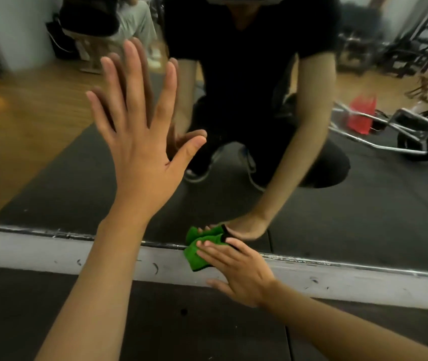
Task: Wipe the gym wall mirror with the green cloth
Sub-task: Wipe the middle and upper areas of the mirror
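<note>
The wall mirror (51,152) fills the upper view and reflects me crouching in dark clothes. My left hand (140,142) lies flat on the glass with its fingers spread and straight. My right hand (236,269) presses the folded green cloth (194,256) with straight fingers against the mirror's bottom edge. Part of the cloth hangs over the white base strip (51,254) below the glass. The cloth's reflection shows just above it.
A dark rubber floor (181,321) runs under my arms up to the wall. In the reflection, a metal wheeled frame with a red bag stands at the right, gym racks at the back right, and a seated person at the upper left.
</note>
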Demonstrator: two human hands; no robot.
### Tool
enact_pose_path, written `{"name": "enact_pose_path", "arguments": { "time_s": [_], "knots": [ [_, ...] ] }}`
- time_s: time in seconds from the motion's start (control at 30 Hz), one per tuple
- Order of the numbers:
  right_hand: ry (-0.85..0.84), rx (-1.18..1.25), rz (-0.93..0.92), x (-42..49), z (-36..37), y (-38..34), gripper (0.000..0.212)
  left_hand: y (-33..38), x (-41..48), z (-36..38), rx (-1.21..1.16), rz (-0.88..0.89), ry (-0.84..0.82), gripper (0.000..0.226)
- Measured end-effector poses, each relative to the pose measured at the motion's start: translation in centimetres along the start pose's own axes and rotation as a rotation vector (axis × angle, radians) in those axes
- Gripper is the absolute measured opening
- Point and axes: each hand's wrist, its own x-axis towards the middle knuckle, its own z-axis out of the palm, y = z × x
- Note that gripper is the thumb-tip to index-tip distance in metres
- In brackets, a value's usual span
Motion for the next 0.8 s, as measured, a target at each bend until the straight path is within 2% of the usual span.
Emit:
{"name": "enact_pose_path", "arguments": {
  "time_s": [0.07, 0.2, 0.3, 0.37, 0.4, 0.53, 0.6, 0.7, 0.8],
  "knots": [
    [0.111, 0.023, 0.044, 0.0, -2.6, 2.6, 0.066, 0.0, -0.1, 0.0, 0.013, 0.001, 0.005, 0.080],
    [0.562, 0.006, 0.244, 0.3, -12.7, 11.6, 0.067, -0.2, -0.3, 0.2, 0.037, -0.003, 0.027, 0.078],
    [0.720, -0.050, 0.461, 0.7, -18.7, 17.2, 0.070, -0.4, -0.4, 0.5, 0.042, 0.005, 0.028, 0.083],
    [0.738, -0.055, 0.522, 1.2, -18.0, 16.8, 0.068, -0.6, -0.4, 0.6, 0.056, 0.012, 0.017, 0.090],
    [0.704, -0.075, 0.485, 1.1, -16.2, 15.5, 0.067, -0.6, -0.4, 0.6, 0.058, 0.016, 0.013, 0.090],
    [0.273, -0.200, 0.095, -2.0, -7.7, 9.5, 0.066, -0.2, -0.3, 0.4, 0.051, 0.004, -0.003, 0.082],
    [0.188, -0.210, 0.020, -3.3, -7.0, 9.4, 0.067, -0.1, -0.3, 0.4, 0.058, -0.003, -0.004, 0.082],
    [0.269, -0.172, 0.023, -3.2, -10.0, 12.2, 0.065, -0.1, -0.3, 0.2, 0.061, -0.007, -0.021, 0.086],
    [0.568, -0.134, 0.235, -1.2, -17.6, 17.3, 0.068, -0.1, -0.3, 0.2, 0.070, -0.008, -0.025, 0.087]
  ]
}}
